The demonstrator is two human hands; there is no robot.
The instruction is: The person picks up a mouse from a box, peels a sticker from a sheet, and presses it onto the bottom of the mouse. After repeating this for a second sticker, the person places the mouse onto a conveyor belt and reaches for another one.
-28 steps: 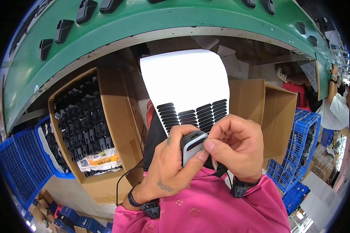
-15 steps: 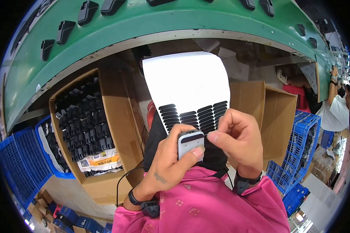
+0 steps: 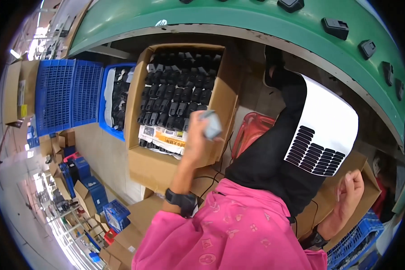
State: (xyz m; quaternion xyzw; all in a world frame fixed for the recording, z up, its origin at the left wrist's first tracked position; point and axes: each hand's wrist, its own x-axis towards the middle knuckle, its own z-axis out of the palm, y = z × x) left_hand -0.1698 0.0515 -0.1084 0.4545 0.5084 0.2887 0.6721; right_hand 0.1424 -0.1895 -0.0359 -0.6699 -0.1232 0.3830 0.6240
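Observation:
My left hand (image 3: 195, 140) is wrapped around a small grey plastic casing (image 3: 213, 125), blurred by motion. It is above the near right part of an open cardboard box (image 3: 145, 170). Rows of black plastic casings (image 3: 177, 93) fill that box, with a printed paper sheet (image 3: 163, 138) at their near end. My right hand (image 3: 351, 189) is at the right, fingers curled and nothing visible in them. Beyond it, a white sheet (image 3: 330, 112) with columns of black oval stickers (image 3: 317, 155) lies over my lap.
A green table (image 3: 238, 17) runs across the top, with black charger-like units (image 3: 335, 28) spaced along it. Left of the box are a blue crate (image 3: 69, 94) and a blue tray (image 3: 108, 125). A red stool (image 3: 252, 130) stands beside my leg. Another cardboard box (image 3: 321, 216) is at the right.
My view has turned left. The left hand has carried the grey casing from my lap to over the box of black casings. The right hand has come away from the casing.

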